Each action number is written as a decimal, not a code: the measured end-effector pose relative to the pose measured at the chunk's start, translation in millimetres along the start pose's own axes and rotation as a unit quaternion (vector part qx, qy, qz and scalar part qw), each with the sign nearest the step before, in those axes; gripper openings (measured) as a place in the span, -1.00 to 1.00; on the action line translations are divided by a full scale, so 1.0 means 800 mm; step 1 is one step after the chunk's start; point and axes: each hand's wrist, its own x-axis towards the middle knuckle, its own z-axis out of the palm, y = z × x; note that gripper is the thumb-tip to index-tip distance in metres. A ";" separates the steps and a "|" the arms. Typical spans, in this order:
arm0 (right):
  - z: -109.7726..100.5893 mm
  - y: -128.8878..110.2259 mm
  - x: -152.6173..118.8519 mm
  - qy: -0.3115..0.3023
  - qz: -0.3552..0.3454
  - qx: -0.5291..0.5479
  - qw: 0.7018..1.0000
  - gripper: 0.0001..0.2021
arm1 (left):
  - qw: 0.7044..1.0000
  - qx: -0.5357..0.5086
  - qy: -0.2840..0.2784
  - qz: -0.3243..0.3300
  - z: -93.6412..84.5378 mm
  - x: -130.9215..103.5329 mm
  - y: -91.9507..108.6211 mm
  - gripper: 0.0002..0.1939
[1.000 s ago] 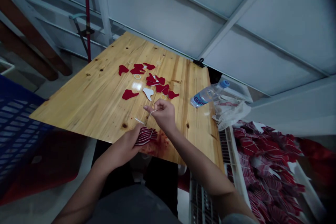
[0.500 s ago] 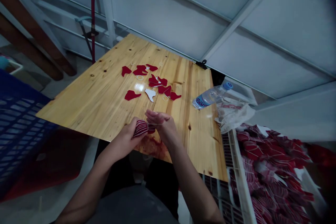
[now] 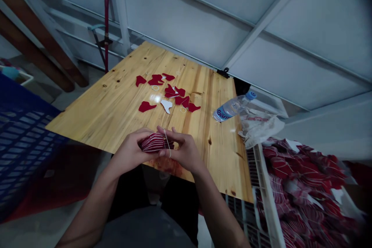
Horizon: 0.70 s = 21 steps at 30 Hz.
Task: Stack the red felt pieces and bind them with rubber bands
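Observation:
Near the table's front edge, my left hand (image 3: 130,152) is wrapped round a stack of red pieces with pale edges (image 3: 153,142). My right hand (image 3: 184,151) is at the stack's right end, thumb and fingers holding a pale rubber band (image 3: 167,143) stretched across it. Beyond the hands, several loose red cut pieces (image 3: 147,106) lie on the wooden table (image 3: 116,124). One white piece (image 3: 166,105) lies among them. A few pale rubber bands (image 3: 155,88) rest beside the pieces.
A plastic bottle (image 3: 232,107) lies at the table's right side by a crumpled plastic bag (image 3: 258,126). Right of the table, a crate (image 3: 269,197) holds bundled red pieces (image 3: 308,186). A blue basket (image 3: 26,147) stands at the left. A black clip (image 3: 223,72) grips the back edge.
My right hand has turned and closed in on the stack, and the band now stands upright across it. My left hand has shifted slightly left with the stack.

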 end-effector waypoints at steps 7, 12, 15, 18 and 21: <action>0.000 -0.003 -0.005 -0.050 -0.016 -0.082 0.995 -0.46 | 0.998 0.043 -0.006 -0.051 0.004 -0.003 -0.007 -0.49; -0.003 -0.004 -0.006 -0.093 -0.044 -0.191 0.976 -0.73 | 0.975 0.196 -0.067 -0.084 0.009 0.008 0.013 -0.50; 0.006 0.016 -0.010 -0.033 -0.062 -0.189 0.979 -0.65 | 0.969 0.208 -0.099 -0.088 0.011 0.018 0.015 -0.57; 0.016 0.037 -0.015 0.091 -0.025 -0.149 0.984 -0.69 | 0.986 0.106 -0.108 -0.069 0.014 0.020 0.006 -0.41; 0.027 0.046 -0.017 0.232 0.023 -0.029 0.972 -0.75 | 0.993 -0.076 -0.043 -0.077 0.030 0.011 -0.016 -0.13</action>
